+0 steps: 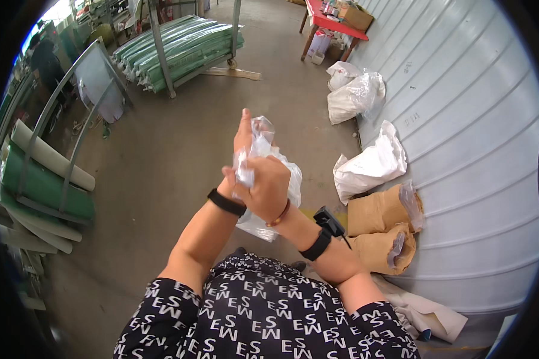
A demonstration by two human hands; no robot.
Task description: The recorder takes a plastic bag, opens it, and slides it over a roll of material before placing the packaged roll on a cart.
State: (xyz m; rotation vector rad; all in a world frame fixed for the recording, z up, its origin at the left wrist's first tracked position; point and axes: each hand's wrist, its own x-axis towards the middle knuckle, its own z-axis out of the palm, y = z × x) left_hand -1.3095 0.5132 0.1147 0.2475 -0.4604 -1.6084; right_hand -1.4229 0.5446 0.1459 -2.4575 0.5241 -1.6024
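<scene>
A translucent plastic bag (294,179) hangs from my two hands, which are raised in front of me over the floor. My right hand (269,186) is closed around a bunched part of it, and a crumpled end shows by the thumb. Farther out, partly covered by the right hand, my left hand (244,139) has its thumb pointing up. Its other fingers are mostly hidden where they close on the upper part of the plastic. My wrists overlap in this view, and the bag's lower part shows behind and below the right hand. What the bag holds, if anything, cannot be made out.
White sacks (371,160) and brown paper sacks (377,212) line the corrugated wall (461,149) on the right. A rack with green wrapped bundles (179,51) stands ahead left, rolls (48,173) at left, a red table (335,25) far right. A person (47,63) is far left.
</scene>
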